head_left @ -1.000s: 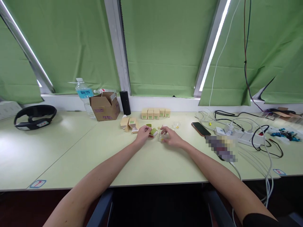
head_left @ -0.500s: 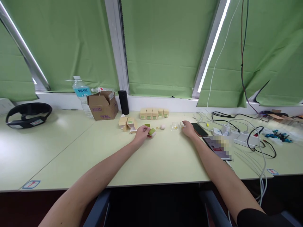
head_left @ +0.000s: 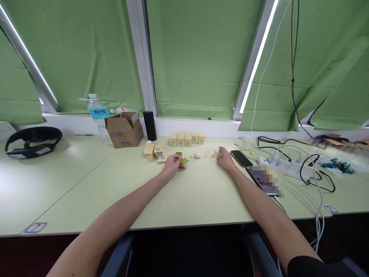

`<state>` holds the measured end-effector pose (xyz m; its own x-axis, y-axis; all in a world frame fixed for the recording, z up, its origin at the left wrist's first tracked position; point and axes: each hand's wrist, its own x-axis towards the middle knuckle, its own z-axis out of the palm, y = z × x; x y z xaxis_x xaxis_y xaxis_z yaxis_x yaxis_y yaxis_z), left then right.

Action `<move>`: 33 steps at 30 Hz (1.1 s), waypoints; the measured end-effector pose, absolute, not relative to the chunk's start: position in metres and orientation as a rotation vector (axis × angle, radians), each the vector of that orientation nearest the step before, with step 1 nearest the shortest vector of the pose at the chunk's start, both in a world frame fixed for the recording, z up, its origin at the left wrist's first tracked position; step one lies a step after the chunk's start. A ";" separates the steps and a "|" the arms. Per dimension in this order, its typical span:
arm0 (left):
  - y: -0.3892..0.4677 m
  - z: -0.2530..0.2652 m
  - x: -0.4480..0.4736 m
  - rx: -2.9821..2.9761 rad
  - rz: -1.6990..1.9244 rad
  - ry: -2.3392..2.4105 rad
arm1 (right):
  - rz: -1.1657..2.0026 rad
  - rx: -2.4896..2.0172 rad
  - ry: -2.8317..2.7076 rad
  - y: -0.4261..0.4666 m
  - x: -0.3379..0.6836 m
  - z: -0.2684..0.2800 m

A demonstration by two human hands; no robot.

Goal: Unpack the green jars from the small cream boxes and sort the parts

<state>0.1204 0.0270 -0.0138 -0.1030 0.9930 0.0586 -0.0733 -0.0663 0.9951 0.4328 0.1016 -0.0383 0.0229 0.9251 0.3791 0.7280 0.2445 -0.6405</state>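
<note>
Near the middle of the table, my left hand (head_left: 172, 164) is closed, its fingertips around a small green and white piece (head_left: 185, 162); something reddish shows beneath it. Just behind lies another small green piece (head_left: 179, 154). A short pale pink cylinder (head_left: 197, 155) sits between the hands, beside a tiny yellow piece (head_left: 191, 156). My right hand (head_left: 225, 158) rests low over the table, fingers curled at a small clear plastic piece (head_left: 216, 154); the palm hides part of the grasp. More clear plastic with a yellow bit (head_left: 211, 154) lies left of it.
Small cream boxes (head_left: 180, 139) stand in a row at the back, with opened boxes (head_left: 154, 151) left of my left hand. A phone (head_left: 241, 158), a tablet (head_left: 263, 181) and cabled power strips (head_left: 296, 169) lie right. A cardboard box (head_left: 123, 130) and bottle (head_left: 99, 117) stand back left.
My right hand has moved slightly left, away from the phone and closer to the clear plastic. My left hand keeps its hold with hardly any movement.
</note>
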 end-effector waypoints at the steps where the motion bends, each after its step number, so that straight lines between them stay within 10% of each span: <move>1: 0.027 -0.014 0.120 1.149 1.364 1.195 | 0.325 -1.527 -1.752 0.102 0.432 -0.038; 24: 0.027 -0.013 0.120 1.105 1.344 1.173 | 0.210 -1.546 -1.717 0.086 0.426 -0.022; 33: 0.016 -0.003 0.122 1.000 1.233 1.092 | -0.160 -0.850 -2.233 0.029 0.358 0.009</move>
<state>0.1219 0.0164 -0.0032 0.0149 0.9964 -0.0838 -0.2033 0.0851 0.9754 0.3584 0.0289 0.0095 -0.5149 0.5286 0.6748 0.6195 0.7736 -0.1332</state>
